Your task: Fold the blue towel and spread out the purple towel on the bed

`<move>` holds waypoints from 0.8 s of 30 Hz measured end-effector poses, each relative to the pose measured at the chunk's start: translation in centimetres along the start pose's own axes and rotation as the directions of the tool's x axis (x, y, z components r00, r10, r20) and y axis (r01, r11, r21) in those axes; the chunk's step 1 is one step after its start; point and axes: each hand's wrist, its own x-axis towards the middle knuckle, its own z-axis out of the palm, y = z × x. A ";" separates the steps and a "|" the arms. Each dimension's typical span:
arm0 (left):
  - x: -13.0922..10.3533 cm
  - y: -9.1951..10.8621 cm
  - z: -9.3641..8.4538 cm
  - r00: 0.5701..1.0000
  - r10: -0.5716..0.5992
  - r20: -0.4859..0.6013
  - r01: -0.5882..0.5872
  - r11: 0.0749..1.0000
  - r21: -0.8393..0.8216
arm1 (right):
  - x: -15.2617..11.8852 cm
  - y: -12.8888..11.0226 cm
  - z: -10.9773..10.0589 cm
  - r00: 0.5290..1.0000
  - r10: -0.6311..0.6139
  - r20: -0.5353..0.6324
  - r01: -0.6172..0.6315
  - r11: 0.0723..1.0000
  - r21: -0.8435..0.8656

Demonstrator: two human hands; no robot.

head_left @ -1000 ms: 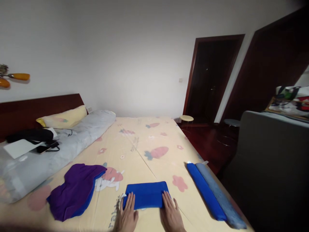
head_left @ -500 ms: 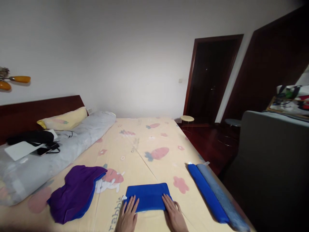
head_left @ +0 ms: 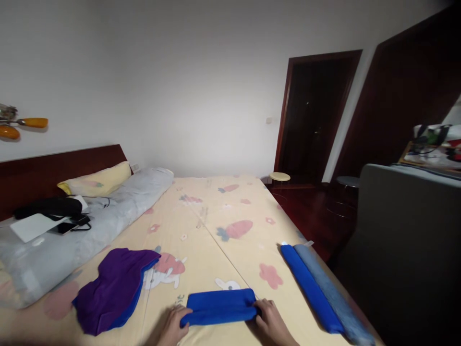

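Note:
A blue cloth (head_left: 221,306), folded into a flat strip, lies on the bed in front of me. My left hand (head_left: 175,324) grips its near left corner with curled fingers. At the right end, my right hand (head_left: 270,319) is closed on the cloth's edge. To the left lies a crumpled purple cloth (head_left: 111,288) with a blue underside. Toward the bed's right edge, a long blue roll (head_left: 309,288) rests beside a greyish-blue roll (head_left: 333,293).
The bed (head_left: 201,250) has a cream sheet with carrots and rabbits. A grey bundled quilt (head_left: 108,230), yellow pillow (head_left: 99,180) and black bag (head_left: 50,206) are on the left. Stools (head_left: 279,177) and a dark grey panel (head_left: 406,240) stand beyond the right side.
My hands have gone from lying flat on the blue cloth to gripping its near corners. The cloth is now a narrower strip, its far edge nearer to me, uncovering a printed rabbit.

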 end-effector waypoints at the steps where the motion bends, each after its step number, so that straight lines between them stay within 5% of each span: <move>1: 0.2 0.0 -0.1 0.998 -0.068 -0.011 0.067 0.997 -0.040 | 0.3 0.1 0.0 1.000 0.018 0.001 -0.018 1.000 -0.013; 9: 3.4 2.0 1.0 0.940 -0.292 -0.177 0.296 0.955 -0.001 | 4.4 -0.5 2.4 0.982 0.075 -0.174 -0.112 0.970 -0.215; 15: 2.4 3.6 2.3 0.892 -0.276 -0.358 0.397 0.857 0.327 | 3.2 -0.3 4.8 0.929 0.020 -0.369 -0.136 0.947 -0.290; 17: 2.4 4.5 3.5 0.930 -0.165 -0.328 0.292 0.874 0.389 | 3.1 -1.0 6.4 0.902 -0.070 -0.427 -0.073 0.948 -0.311; 19: 2.5 5.9 5.4 0.975 0.041 -0.219 0.061 0.895 0.443 | 3.3 -2.5 8.3 0.900 -0.214 -0.379 0.086 0.941 -0.326; 21: 2.6 7.4 7.5 0.973 0.208 -0.094 -0.140 0.869 0.475 | 3.7 -4.4 10.0 0.896 -0.344 -0.282 0.249 0.914 -0.321; 24: 2.4 8.6 9.0 0.964 0.267 -0.011 -0.224 0.829 0.512 | 4.1 -6.0 10.9 0.894 -0.401 -0.201 0.335 0.895 -0.296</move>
